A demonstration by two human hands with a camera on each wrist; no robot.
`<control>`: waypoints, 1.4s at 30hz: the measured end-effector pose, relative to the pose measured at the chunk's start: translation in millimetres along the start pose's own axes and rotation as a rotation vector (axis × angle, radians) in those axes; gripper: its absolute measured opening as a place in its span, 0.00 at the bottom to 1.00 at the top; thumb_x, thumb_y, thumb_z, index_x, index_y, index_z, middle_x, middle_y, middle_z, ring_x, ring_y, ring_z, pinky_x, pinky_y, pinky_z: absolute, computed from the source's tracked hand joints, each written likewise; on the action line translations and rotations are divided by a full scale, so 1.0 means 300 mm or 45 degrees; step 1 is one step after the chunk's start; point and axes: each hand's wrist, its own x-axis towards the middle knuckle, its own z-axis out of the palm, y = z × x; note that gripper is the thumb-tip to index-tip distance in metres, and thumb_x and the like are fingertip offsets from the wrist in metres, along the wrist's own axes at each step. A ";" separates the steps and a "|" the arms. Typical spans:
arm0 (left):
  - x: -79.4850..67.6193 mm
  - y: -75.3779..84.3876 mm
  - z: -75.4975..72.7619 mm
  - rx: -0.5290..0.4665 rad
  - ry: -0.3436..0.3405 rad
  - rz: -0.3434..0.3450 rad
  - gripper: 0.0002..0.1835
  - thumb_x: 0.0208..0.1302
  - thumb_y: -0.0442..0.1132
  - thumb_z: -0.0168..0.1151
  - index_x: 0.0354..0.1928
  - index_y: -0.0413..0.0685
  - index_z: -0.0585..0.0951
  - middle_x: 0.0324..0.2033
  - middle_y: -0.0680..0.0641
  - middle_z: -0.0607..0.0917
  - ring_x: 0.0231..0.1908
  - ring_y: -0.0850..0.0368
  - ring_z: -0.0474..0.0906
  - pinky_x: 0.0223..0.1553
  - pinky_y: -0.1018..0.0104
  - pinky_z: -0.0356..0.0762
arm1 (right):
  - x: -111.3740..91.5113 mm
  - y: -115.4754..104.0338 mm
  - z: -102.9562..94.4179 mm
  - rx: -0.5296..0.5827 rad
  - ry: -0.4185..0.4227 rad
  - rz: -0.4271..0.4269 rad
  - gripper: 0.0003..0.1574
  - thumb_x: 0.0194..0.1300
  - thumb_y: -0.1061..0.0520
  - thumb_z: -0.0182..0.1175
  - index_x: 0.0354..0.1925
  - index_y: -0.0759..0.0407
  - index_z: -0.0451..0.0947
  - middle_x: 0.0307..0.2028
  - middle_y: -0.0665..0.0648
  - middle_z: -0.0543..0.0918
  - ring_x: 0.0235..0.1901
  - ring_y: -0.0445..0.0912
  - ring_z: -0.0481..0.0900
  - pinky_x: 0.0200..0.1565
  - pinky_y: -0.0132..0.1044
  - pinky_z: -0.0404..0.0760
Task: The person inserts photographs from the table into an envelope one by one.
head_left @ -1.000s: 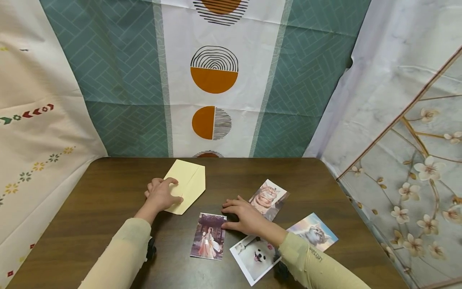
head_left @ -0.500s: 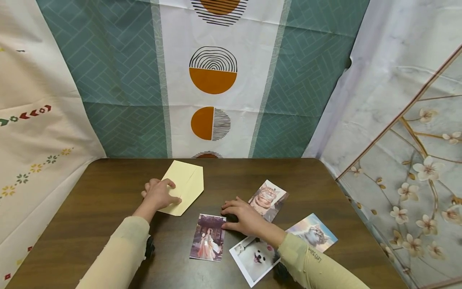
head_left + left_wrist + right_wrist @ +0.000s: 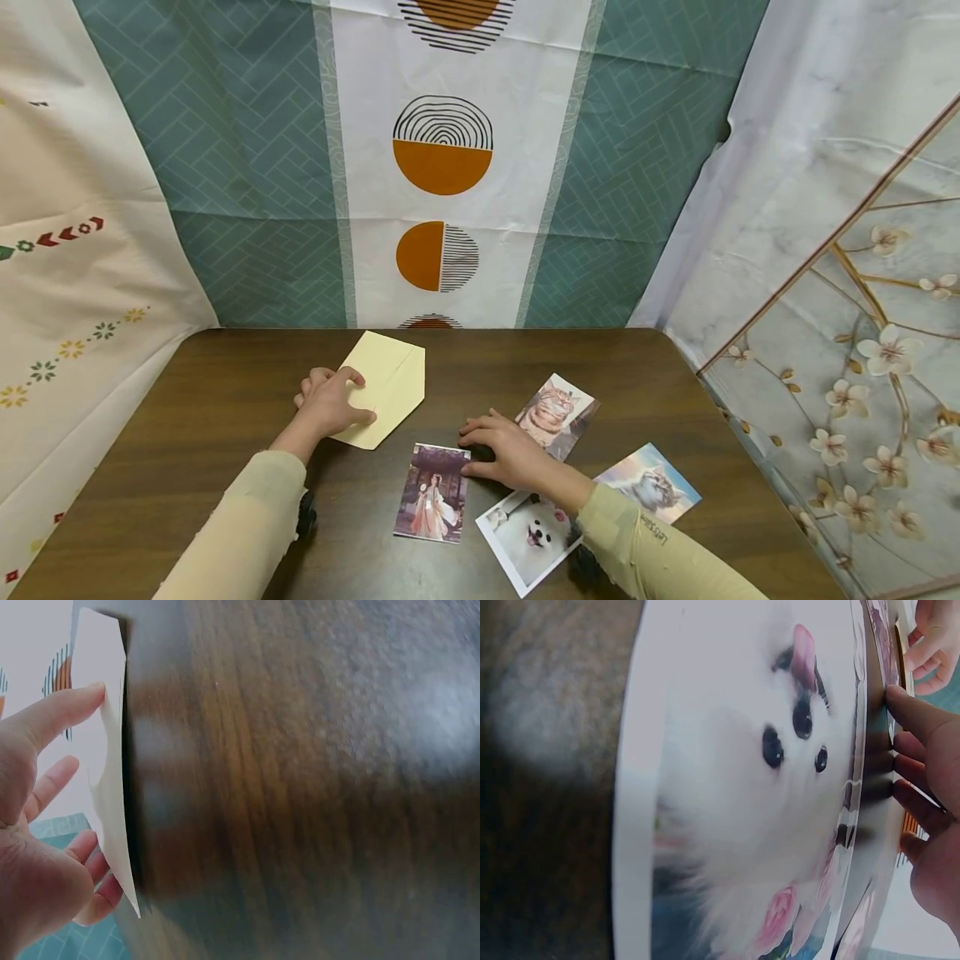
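On the left side of the dark wooden table lies a cream paper envelope point(image 3: 393, 379), its pointed flap spread out. My left hand point(image 3: 327, 406) rests on the left part of it; in the left wrist view the thumb tip point(image 3: 96, 691) touches the paper and the other fingers spread along its edge. My right hand point(image 3: 506, 452) rests on the table with relaxed fingers. Its thumb reaches the right edge of a photo card of a robed figure point(image 3: 432, 493). Below the right wrist lies a white dog photo point(image 3: 528, 542), large in the right wrist view, partly covered by the forearm.
A ginger cat photo point(image 3: 553, 410) lies beyond my right hand. A grey cat photo point(image 3: 656, 482) lies right of the forearm, partly hidden by it. Patterned cloths point(image 3: 442, 167) hang behind the table and at both sides.
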 end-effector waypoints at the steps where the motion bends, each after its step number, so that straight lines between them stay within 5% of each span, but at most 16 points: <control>1: 0.001 0.000 0.001 0.003 0.005 0.009 0.32 0.45 0.49 0.76 0.51 0.49 0.73 0.56 0.28 0.59 0.55 0.29 0.52 0.49 0.35 0.51 | 0.000 0.000 0.000 -0.002 -0.002 0.000 0.26 0.59 0.42 0.66 0.51 0.53 0.82 0.56 0.52 0.79 0.63 0.46 0.70 0.69 0.51 0.55; 12: 0.004 0.006 0.018 -0.008 0.007 0.026 0.27 0.48 0.47 0.74 0.50 0.48 0.75 0.67 0.27 0.55 0.63 0.22 0.48 0.54 0.29 0.48 | 0.001 0.000 -0.009 0.013 0.001 -0.014 0.25 0.59 0.44 0.66 0.51 0.55 0.82 0.55 0.54 0.79 0.62 0.47 0.72 0.68 0.52 0.56; 28: -0.015 0.014 0.025 0.006 0.089 0.096 0.24 0.47 0.44 0.72 0.48 0.50 0.77 0.68 0.28 0.54 0.63 0.24 0.47 0.51 0.29 0.50 | -0.001 -0.001 0.005 0.079 0.038 -0.033 0.17 0.59 0.48 0.67 0.45 0.52 0.83 0.49 0.49 0.81 0.57 0.44 0.74 0.68 0.50 0.57; 34: -0.021 0.026 0.021 0.008 0.106 0.122 0.23 0.47 0.42 0.71 0.47 0.50 0.77 0.68 0.28 0.54 0.63 0.24 0.47 0.51 0.29 0.50 | -0.001 -0.007 0.005 0.046 0.060 0.071 0.20 0.57 0.45 0.68 0.46 0.49 0.82 0.47 0.47 0.78 0.51 0.42 0.71 0.56 0.40 0.71; 42: -0.021 0.021 0.023 0.024 0.125 0.131 0.24 0.45 0.42 0.71 0.47 0.50 0.77 0.67 0.28 0.54 0.62 0.23 0.48 0.50 0.28 0.50 | 0.014 -0.020 -0.005 0.037 -0.010 0.096 0.18 0.57 0.45 0.68 0.45 0.49 0.81 0.45 0.46 0.78 0.48 0.42 0.71 0.53 0.39 0.70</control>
